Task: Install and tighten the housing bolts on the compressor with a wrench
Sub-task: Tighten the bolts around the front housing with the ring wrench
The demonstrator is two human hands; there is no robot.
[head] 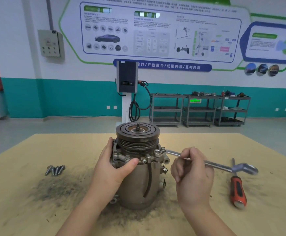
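Standing upright on the table (36,193), the compressor (137,169) sits between the two hands; pulley end up, grit scattered round its base. Left hand (115,167) wraps the housing flange, fingers curled round the far side, thumb pressed across the front just under the pulley grooves; grasping, not loose. Right hand (192,169) is clenched on the wrench (207,163) shank approx mid-length; ring end sits past its knuckles on a bolt (157,152) at the flange's right side, other end sticks out beyond the palm's outer edge. Spare bolts (55,170) lie in a bunch well out from the left hand's back, so prob. several holes not yet filled; a red-handled screwdriver (238,191) lies out beyond the right hand.

Handling, my guess: compressor looks heavy, rigid cast metal, w/ a smooth rounded lower body that'd slip or spin under torque; best held where the left fingers are now, on the lugged flange, which gives edges to brace against. Wrench is stiff steel; gripping nearer its free end would give more leverage. Ring could slip off the bolt head if tilted.
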